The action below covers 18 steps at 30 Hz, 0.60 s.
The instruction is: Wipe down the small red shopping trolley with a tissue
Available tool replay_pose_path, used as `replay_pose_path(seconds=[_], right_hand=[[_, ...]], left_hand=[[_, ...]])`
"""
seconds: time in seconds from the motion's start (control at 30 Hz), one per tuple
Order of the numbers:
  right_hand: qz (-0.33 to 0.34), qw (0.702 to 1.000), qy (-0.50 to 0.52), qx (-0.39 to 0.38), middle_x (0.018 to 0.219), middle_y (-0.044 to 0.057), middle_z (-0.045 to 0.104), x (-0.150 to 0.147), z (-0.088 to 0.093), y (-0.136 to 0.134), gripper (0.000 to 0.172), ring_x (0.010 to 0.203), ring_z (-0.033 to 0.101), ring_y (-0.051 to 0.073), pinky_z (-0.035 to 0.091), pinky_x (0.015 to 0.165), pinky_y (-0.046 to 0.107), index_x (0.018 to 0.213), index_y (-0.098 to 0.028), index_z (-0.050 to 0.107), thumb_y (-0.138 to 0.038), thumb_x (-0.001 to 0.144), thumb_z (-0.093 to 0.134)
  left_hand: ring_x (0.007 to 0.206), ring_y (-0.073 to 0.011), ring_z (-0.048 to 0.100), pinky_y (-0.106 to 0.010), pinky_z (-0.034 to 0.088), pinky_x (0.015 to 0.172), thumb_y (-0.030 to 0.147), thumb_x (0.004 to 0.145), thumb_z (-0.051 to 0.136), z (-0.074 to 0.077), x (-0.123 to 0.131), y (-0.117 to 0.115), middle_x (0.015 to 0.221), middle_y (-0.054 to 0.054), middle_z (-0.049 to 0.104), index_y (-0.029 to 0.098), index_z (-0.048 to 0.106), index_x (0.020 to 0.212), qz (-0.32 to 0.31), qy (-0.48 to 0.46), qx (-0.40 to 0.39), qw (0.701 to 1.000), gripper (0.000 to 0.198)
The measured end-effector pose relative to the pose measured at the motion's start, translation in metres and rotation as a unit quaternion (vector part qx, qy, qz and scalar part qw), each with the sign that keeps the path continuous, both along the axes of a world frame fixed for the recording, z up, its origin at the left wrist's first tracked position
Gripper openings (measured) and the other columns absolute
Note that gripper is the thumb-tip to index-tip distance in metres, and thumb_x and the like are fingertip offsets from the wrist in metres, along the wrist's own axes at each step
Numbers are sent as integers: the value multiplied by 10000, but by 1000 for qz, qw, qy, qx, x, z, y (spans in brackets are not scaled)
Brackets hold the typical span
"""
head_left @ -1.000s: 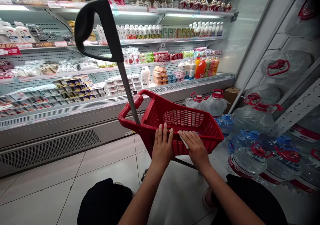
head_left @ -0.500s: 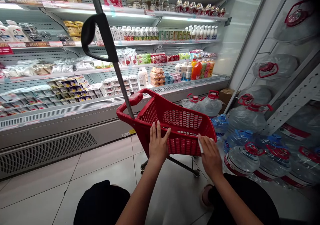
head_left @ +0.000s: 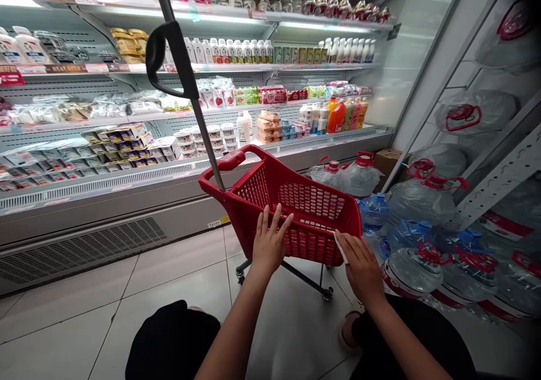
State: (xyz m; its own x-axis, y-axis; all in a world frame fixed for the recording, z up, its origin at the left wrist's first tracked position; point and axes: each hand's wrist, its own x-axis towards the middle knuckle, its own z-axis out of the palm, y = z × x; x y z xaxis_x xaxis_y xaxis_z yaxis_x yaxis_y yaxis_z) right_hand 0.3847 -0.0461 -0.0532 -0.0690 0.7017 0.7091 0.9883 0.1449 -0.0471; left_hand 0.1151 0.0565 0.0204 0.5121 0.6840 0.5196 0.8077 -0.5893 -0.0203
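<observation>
A red plastic shopping cart (head_left: pixel 296 185) with perforated basket walls stands on wheels in front of me. From its handle end a grey pole rises to a black grip (head_left: pixel 177 58). My left hand (head_left: pixel 270 242) lies with fingers spread against the near side wall, just under the rim. Near the basket's right end, my right hand (head_left: pixel 361 267) holds a thin white cloth (head_left: pixel 340 248) flat against the same wall. The fingers mostly cover the cloth; only its left edge shows.
Behind the cart runs a refrigerated display case (head_left: pixel 127 182) stocked with yogurt cups, bottles and cartons. Large water bottles (head_left: pixel 412 270) crowd the floor and rack at right. A cardboard box (head_left: pixel 386 160) sits by the case. My knees flank the tiled floor (head_left: pixel 177 267) below.
The view has shifted slightly, and the cart's right end sits a little further left. My left fingers are spread wider. My right hand with the cloth is slightly lower, close to the basket's corner.
</observation>
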Motion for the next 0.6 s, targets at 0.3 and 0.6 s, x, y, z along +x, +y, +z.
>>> replay_pose_path(seconds=[0.3,0.6], right_hand=[[39,999,-5,-1,1555,76,558,-59,5,-6,832,1436,520,233,312,1274,507,1692,-240,144,-5,918,337],[120,992,3,-29,1559,57,558,-91,30,10,877,1398,556,188,265,1295,470,1679,-231,208,24,853,355]], left_hand=[[1617,-370,111,-594,212,1303,206,815,674,-17,17,-16,1751,-49,196,284,396,1615,5,-35,-35,999,850],[1619,-340,120,-573,191,1305,300,908,638,-17,-5,-5,1756,-93,164,254,401,1604,16,-36,-56,998,736]])
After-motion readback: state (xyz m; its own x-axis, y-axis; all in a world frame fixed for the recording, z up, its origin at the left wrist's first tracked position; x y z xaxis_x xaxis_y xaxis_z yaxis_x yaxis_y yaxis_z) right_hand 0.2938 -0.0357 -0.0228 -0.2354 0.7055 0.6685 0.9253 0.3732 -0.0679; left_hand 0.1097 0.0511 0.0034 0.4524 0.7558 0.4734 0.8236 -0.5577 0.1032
